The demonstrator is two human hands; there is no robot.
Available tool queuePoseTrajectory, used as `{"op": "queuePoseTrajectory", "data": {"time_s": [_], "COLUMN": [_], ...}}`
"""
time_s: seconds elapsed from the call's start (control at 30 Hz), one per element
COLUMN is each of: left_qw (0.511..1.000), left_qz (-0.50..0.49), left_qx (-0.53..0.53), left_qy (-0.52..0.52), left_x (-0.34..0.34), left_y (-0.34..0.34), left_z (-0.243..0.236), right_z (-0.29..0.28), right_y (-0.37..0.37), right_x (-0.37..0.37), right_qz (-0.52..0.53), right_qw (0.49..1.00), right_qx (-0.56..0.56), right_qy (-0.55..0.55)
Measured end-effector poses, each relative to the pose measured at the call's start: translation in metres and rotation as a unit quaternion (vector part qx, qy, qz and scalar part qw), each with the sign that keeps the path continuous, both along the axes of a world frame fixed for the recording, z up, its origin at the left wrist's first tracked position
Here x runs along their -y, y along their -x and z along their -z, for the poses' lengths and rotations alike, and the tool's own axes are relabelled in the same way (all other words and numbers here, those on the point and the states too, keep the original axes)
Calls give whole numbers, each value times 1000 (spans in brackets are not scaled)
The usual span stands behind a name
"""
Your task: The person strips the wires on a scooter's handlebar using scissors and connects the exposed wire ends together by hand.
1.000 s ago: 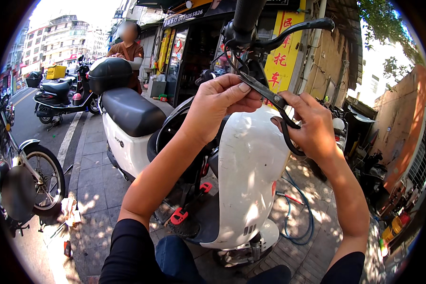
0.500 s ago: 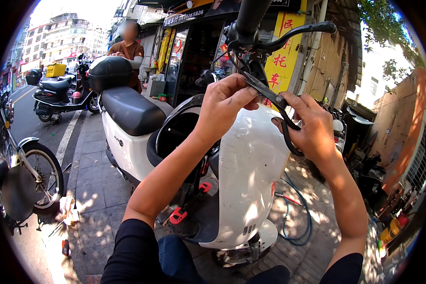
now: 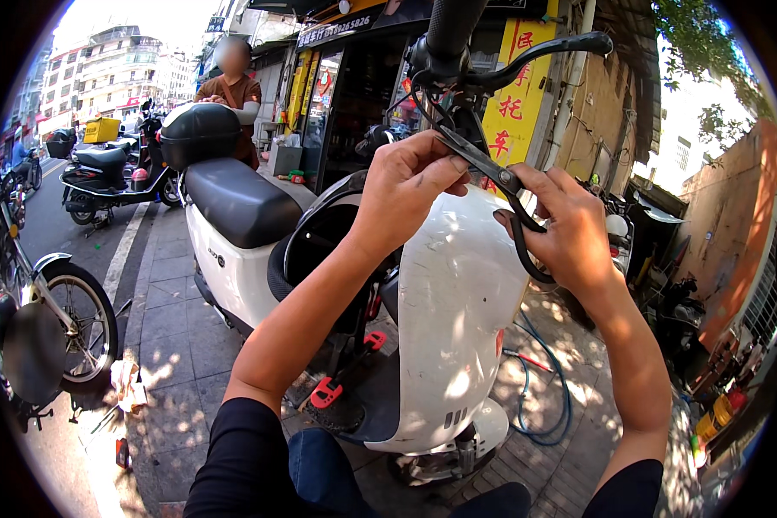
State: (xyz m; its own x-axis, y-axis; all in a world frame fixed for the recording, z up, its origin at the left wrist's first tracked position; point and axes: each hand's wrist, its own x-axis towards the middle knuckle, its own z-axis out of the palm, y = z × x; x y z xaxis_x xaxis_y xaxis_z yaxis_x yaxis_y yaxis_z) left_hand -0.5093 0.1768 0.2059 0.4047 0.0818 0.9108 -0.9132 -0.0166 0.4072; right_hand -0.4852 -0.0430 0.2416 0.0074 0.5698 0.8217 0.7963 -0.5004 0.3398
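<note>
Your right hand grips black scissors; your left hand pinches wires below the handlebar, above the white scooter.

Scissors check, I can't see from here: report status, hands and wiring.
Right hand grips black scissors. Left hand pinches wires under handlebar. Blades at wires. Brake lever close above.
</note>
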Motion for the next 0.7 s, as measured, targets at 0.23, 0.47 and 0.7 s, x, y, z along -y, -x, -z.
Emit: {"op": "queuePoseTrajectory", "data": {"time_s": [0.23, 0.47, 0.7], "left_qw": [1000, 1000, 999], "left_qz": [14, 6, -3], "left_qx": [-8, -2, -17], "left_qy": [2, -23, -32], "left_x": [-4, -4, -2], "left_y": [-1, -4, 0], "left_z": [-1, -2, -2], "right_z": [0, 1, -2], "right_y": [1, -5, -10], "right_x": [-3, -6, -8], "right_qz": [7, 3, -4], "right_qw": [999, 999, 1000], "right_qx": [-35, 26, 6], "right_qy": [-5, -24, -15]}}
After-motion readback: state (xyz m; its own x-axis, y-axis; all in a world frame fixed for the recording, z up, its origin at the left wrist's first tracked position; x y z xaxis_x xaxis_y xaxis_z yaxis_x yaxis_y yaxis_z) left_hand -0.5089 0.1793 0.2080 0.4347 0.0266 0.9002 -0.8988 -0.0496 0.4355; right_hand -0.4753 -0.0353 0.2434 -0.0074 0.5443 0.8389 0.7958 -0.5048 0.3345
